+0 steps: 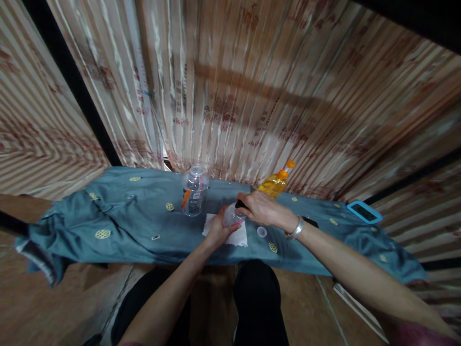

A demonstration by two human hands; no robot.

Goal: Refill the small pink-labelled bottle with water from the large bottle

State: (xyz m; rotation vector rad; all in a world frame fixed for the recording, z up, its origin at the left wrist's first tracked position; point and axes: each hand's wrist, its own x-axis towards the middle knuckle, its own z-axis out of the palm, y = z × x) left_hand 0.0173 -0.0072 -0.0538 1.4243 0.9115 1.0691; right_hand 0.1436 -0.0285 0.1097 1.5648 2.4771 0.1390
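My left hand [219,231] is wrapped round a translucent plastic container [230,216], tilted above a white tissue [239,239]. My right hand [264,207] is closed on a small black object [240,204] at the container's upper side. Its exact kind cannot be made out, and the fingers hide part of it. Just right of the tissue lies a round whitish cap [261,232]. Behind my right hand stands a bottle of yellow liquid [272,185] with an orange top. To the left, a clear empty plastic bottle [195,194] with an orange label stands upright without a cap.
A grey-blue cloth with yellow prints [144,226] covers the narrow table. At its right end lies a blue-framed device [363,212] with a dark screen. A dark flat object [310,222] shows behind my right wrist. Patterned curtains [223,96] hang close behind the table.
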